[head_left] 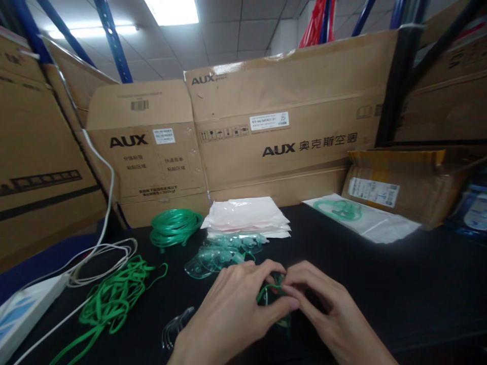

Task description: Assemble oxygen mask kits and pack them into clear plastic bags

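Observation:
My left hand [232,309] and my right hand [327,304] meet at the lower middle over the black table [380,284], fingers curled and pinched together on a clear green mask with a green strap [271,294], mostly hidden between them. Just beyond the fingers lie a few clear green masks [220,256]. A coil of green tubing [175,225] sits behind them to the left, and a heap of loose green elastic straps [114,299] lies at the left. A small clear plastic clip [177,324] rests by my left wrist.
A stack of pinkish-white plastic bags [247,215] lies behind the masks. A bagged mask [361,215] lies at the right before a small carton [403,185]. Large AUX cartons [289,111] wall off the back. A white power strip [26,309] and cable lie at the left.

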`<act>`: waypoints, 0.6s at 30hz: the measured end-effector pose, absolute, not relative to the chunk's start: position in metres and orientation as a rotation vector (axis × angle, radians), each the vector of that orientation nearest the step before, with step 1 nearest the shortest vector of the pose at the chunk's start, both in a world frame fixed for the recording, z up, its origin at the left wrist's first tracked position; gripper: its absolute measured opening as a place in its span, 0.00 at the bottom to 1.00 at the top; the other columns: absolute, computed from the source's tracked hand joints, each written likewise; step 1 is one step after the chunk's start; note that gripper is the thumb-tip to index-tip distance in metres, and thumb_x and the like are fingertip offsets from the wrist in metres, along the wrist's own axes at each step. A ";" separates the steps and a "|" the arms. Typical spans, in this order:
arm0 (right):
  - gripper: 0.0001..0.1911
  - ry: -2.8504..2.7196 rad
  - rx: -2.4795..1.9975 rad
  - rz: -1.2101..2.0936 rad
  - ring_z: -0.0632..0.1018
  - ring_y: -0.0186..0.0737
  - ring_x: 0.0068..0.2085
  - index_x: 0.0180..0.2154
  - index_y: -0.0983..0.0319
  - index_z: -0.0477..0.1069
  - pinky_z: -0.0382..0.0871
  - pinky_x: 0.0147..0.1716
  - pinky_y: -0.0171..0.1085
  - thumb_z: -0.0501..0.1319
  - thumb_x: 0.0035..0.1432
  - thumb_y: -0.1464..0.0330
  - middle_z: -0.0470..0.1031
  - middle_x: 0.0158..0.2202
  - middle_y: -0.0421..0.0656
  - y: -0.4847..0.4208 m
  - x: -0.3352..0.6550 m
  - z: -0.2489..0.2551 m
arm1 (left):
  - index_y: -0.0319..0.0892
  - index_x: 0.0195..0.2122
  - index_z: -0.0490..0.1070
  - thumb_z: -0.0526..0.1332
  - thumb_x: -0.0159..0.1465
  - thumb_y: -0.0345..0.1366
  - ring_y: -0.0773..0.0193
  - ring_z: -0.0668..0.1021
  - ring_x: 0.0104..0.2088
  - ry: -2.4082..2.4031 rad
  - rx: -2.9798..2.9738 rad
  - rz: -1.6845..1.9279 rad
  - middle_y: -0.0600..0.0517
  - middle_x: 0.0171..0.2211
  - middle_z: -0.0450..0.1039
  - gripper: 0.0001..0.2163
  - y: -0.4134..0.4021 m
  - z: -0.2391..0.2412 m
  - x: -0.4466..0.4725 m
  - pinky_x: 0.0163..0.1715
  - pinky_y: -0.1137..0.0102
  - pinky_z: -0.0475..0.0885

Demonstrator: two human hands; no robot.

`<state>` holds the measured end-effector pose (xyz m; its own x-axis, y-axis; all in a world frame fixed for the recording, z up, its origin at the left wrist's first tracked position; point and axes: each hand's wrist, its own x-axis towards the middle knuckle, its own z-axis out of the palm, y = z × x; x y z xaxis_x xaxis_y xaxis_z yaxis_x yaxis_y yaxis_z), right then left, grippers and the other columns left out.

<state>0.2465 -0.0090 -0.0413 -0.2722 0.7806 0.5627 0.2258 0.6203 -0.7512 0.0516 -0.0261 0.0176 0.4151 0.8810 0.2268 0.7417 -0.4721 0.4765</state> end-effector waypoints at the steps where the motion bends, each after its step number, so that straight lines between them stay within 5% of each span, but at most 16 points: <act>1: 0.08 -1.808 -0.807 0.664 0.79 0.40 0.34 0.34 0.58 0.77 0.72 0.36 0.34 0.61 0.67 0.69 0.77 0.34 0.41 -0.009 0.246 -0.041 | 0.56 0.49 0.75 0.68 0.65 0.45 0.57 0.80 0.44 1.403 2.386 0.655 0.58 0.41 0.80 0.12 -0.026 0.018 0.052 0.42 0.69 0.66; 6: 0.08 -1.783 -0.849 0.690 0.79 0.39 0.36 0.34 0.58 0.76 0.72 0.37 0.33 0.61 0.67 0.68 0.78 0.34 0.41 -0.013 0.247 -0.038 | 0.53 0.45 0.76 0.68 0.64 0.36 0.60 0.79 0.40 1.406 2.439 0.718 0.59 0.38 0.80 0.09 -0.024 0.023 0.053 0.39 0.69 0.65; 18: 0.11 -1.551 -0.867 0.947 0.80 0.37 0.29 0.34 0.60 0.74 0.76 0.31 0.31 0.67 0.62 0.59 0.77 0.28 0.40 -0.015 0.246 -0.031 | 0.50 0.43 0.75 0.69 0.63 0.33 0.61 0.82 0.42 1.396 2.421 0.817 0.60 0.38 0.82 0.09 -0.020 0.026 0.042 0.43 0.71 0.70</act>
<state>0.2464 -0.0149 -0.0312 -0.1633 0.8987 0.4070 0.0489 0.4194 -0.9065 0.0423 -0.0198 0.0264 0.3911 0.8507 0.3512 0.7228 -0.5201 0.4550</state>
